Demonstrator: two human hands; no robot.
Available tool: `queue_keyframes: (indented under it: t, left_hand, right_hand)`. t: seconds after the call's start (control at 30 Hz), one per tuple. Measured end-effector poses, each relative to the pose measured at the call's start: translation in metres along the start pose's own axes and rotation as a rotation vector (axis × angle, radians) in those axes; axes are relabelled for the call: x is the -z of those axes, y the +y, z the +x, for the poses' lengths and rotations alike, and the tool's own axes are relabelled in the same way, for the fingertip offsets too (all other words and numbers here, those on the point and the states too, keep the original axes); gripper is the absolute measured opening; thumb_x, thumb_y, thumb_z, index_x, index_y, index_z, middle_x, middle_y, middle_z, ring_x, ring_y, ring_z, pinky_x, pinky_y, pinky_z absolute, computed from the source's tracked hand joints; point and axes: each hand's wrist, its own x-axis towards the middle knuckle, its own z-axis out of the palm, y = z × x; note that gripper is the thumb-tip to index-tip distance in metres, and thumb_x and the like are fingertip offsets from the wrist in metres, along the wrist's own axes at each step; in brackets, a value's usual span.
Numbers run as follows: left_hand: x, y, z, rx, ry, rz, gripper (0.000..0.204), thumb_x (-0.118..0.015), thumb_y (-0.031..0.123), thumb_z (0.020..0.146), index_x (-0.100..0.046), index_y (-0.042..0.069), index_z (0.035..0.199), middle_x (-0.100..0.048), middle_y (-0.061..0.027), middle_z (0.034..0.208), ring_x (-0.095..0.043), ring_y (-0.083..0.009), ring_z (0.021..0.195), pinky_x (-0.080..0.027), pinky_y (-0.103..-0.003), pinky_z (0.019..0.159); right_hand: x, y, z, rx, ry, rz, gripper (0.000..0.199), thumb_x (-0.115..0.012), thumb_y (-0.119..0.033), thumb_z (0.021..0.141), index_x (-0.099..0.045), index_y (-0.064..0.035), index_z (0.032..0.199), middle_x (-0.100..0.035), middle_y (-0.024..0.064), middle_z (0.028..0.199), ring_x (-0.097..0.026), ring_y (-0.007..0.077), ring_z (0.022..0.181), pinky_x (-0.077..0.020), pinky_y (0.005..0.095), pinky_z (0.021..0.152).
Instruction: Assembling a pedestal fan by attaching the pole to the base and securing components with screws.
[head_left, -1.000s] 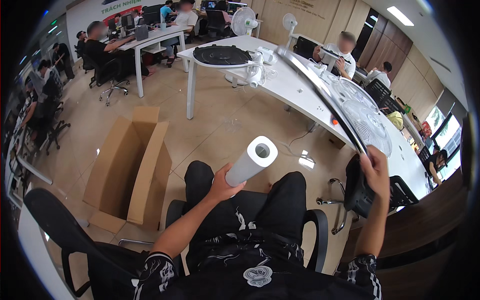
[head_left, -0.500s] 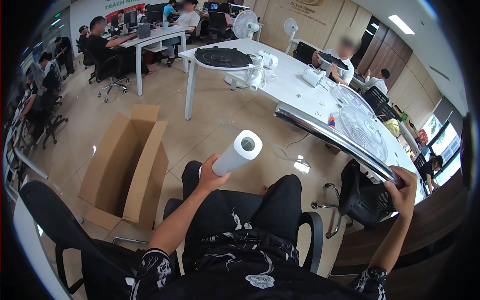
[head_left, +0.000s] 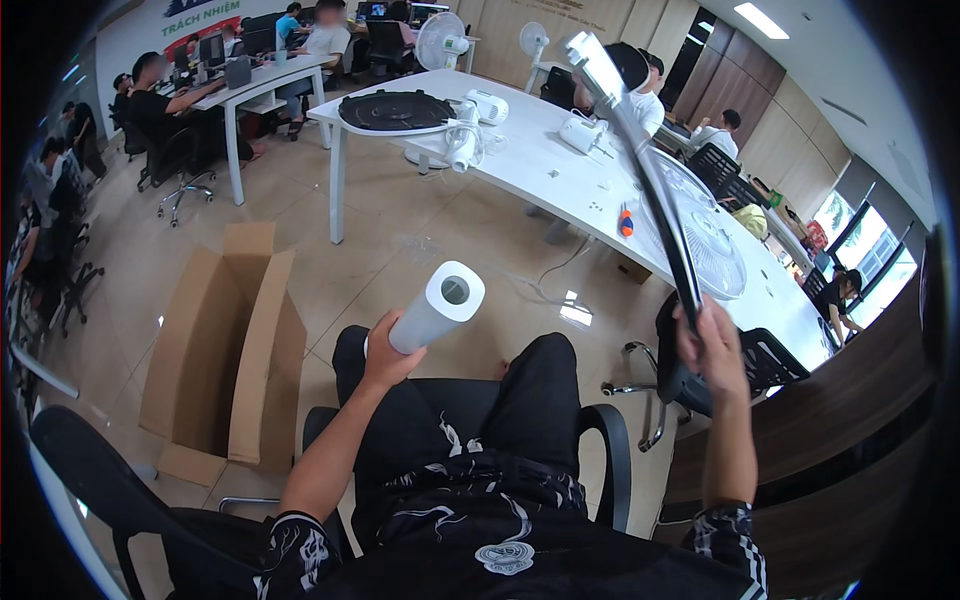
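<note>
White tube [head_left: 425,318], tilted with hollow end up, held in the air just beside the left knee, clamped in the wrapped fingers of the left hand [head_left: 393,350]. Around the open rim, free room toward the bench [head_left: 525,150]; beyond and below, a broad stretch of tiled floor [head_left: 390,215] reaching to the bench legs. To the right, a chrome pole [head_left: 665,200] raised steeply, clamped near its lower end in the fingers of the right hand [head_left: 710,345], crossing in view the bench's near edge and the fan grilles [head_left: 707,245], topped by a blurred white end piece [head_left: 597,70]. On the bench, an orange-and-blue screwdriver [head_left: 627,220] close to the near edge, a white fan motor [head_left: 487,107], and a round black part [head_left: 395,110] near the left end. On the floor at left, a cardboard box [head_left: 265,385], open-topped, flaps spread, brown walls visible inside, bottom in shadow.
</note>
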Motion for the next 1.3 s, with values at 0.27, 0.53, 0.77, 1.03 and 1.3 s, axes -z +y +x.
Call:
queue_keyframes:
  t: [0.27, 0.53, 0.77, 1.03, 1.3]
  left_hand:
    - [-0.003, 0.007, 0.000, -0.053, -0.067, 0.028, 0.044, -0.077, 0.004, 0.060, -0.060, 0.003, 0.101, -0.066, -0.0138, 0.089, -0.068, -0.0297, 0.083, -0.052, -0.035, 0.075]
    - [-0.008, 0.010, 0.001, -0.107, -0.177, 0.047, 0.042, -0.075, 0.003, 0.061, -0.060, 0.003, 0.099, -0.065, -0.0152, 0.091, -0.065, -0.0344, 0.087, -0.051, -0.037, 0.077]
    - [-0.008, 0.001, 0.000, -0.085, -0.211, 0.010, 0.042, -0.075, 0.003, 0.060, -0.060, 0.004, 0.099, -0.065, -0.0150, 0.094, -0.065, -0.0343, 0.087, -0.051, -0.037, 0.078]
    - [-0.009, 0.008, 0.003, -0.062, -0.248, 0.016, 0.042, -0.076, 0.004, 0.060, -0.060, 0.006, 0.099, -0.067, -0.0130, 0.088, -0.068, -0.0321, 0.084, -0.052, -0.035, 0.075]
    - [-0.011, 0.011, 0.003, -0.070, -0.275, 0.001, 0.041, -0.076, 0.004, 0.060, -0.060, 0.006, 0.098, -0.067, -0.0121, 0.088, -0.068, -0.0318, 0.084, -0.052, -0.035, 0.075]
  right_hand:
    - [-0.123, -0.029, 0.042, 0.228, -0.138, 0.464, 0.038, -0.055, -0.035, 0.097, -0.046, -0.0004, 0.110, -0.049, 0.0084, 0.091, -0.057, 0.0179, 0.077, -0.0521, 0.0374, 0.075]
    - [-0.175, -0.064, 0.082, 0.183, -0.262, 1.100, 0.053, -0.021, -0.058, 0.103, -0.041, -0.0112, 0.090, -0.037, -0.0010, 0.060, -0.036, 0.0124, 0.043, -0.0379, 0.0281, 0.045]
    - [-0.197, -0.056, 0.085, 0.347, -0.164, 0.888, 0.052, -0.020, -0.060, 0.102, -0.040, -0.0126, 0.092, -0.037, -0.0012, 0.059, -0.036, 0.0110, 0.041, -0.0396, 0.0270, 0.044]
    - [-0.193, -0.053, 0.085, 0.496, -0.132, 0.682, 0.052, -0.024, -0.061, 0.101, -0.038, -0.0110, 0.094, -0.039, 0.0009, 0.061, -0.042, 0.0123, 0.044, -0.0425, 0.0280, 0.046]
    - [-0.187, -0.044, 0.081, 0.500, -0.079, 0.680, 0.052, -0.026, -0.060, 0.101, -0.038, -0.0103, 0.094, -0.040, 0.0015, 0.061, -0.043, 0.0128, 0.044, -0.0438, 0.0288, 0.047]
